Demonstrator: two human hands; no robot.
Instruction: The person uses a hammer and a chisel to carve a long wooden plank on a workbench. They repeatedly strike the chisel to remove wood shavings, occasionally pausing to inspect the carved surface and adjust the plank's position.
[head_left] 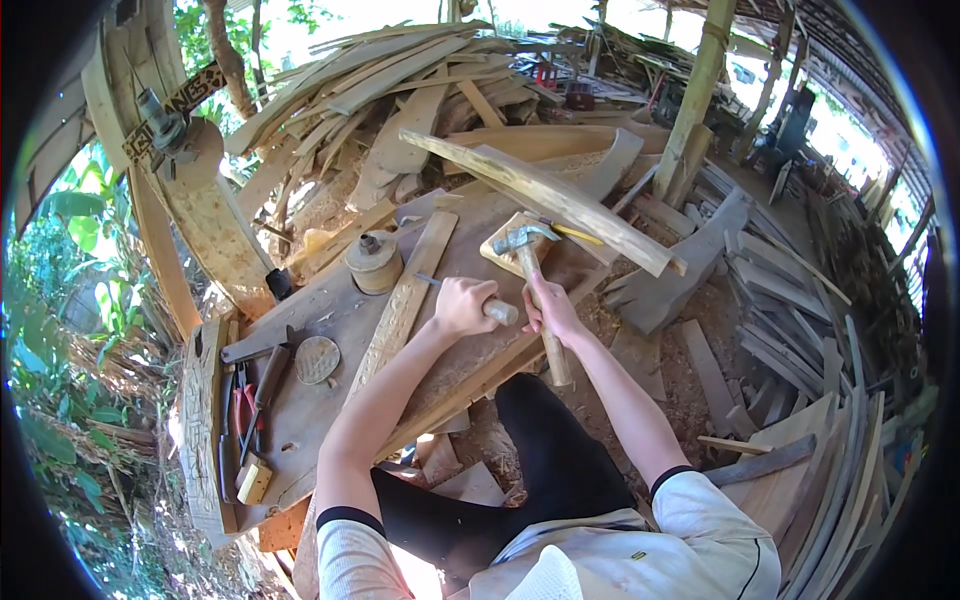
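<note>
My left hand [465, 307] is closed around a chisel [503, 312]. The chisel's wooden handle sticks out to the right of the fist, and its thin blade points left, its tip at the edge of a long carved wooden board [405, 312]. That narrow board lies across the workbench [340, 318]. To the right, my right hand [553, 310] grips a hammer [555, 355] by its wooden handle. The metal head is up, away from me, above a small wooden tray [497, 243], and the handle's end points toward my body. The hammer is apart from the chisel.
On the bench stand a round lidded container [374, 262] and a flat round disc [318, 360]. Red-handled pliers [243, 408] and a small wood block [254, 482] lie at the left. A long beam [540, 200] lies beyond my hands. Planks [380, 85] are heaped behind.
</note>
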